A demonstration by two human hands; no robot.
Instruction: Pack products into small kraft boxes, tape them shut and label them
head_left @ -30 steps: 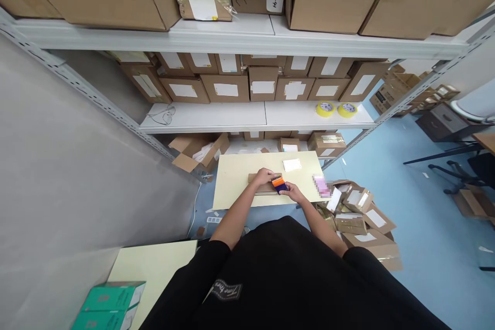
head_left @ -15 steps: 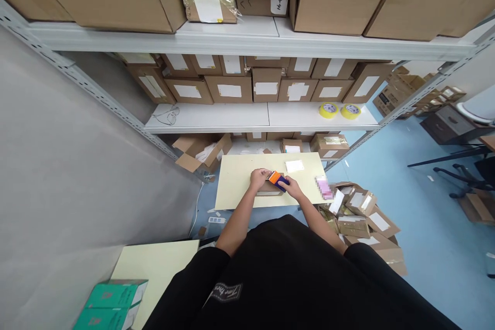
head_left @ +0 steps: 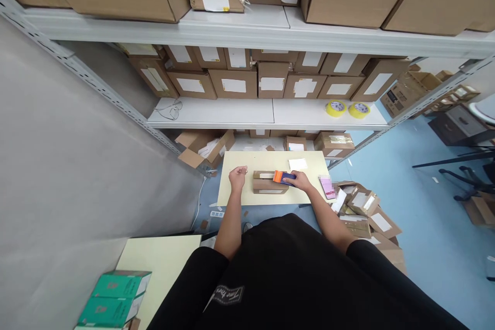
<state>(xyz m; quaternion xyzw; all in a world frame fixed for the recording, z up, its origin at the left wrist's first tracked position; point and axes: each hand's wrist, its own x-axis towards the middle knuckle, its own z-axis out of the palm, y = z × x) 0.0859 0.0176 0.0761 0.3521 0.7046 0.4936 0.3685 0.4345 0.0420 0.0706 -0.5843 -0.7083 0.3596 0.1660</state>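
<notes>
A small cardboard box lies on the pale yellow table, with a whitish strip along its top and a white label on its near side. My right hand is closed around an orange and dark-blue flat, oblong thing, whose exact kind I cannot tell. Its orange end rests at or just over the right part of the box top. Left of the box, apart from it, my left hand is raised with the fingers pinched together. Whatever those fingertips hold, if anything, is too small to name.
A white paper and a pinkish phone-like item lie on the table. Shelves with boxes and two yellow tape rolls rise behind. An open carton stands left, piled boxes right.
My left hand has moved left, away from the box and the orange and dark-blue thing. My right hand has shifted slightly right and turned that thing nearly level. The camera view has shifted a little.
</notes>
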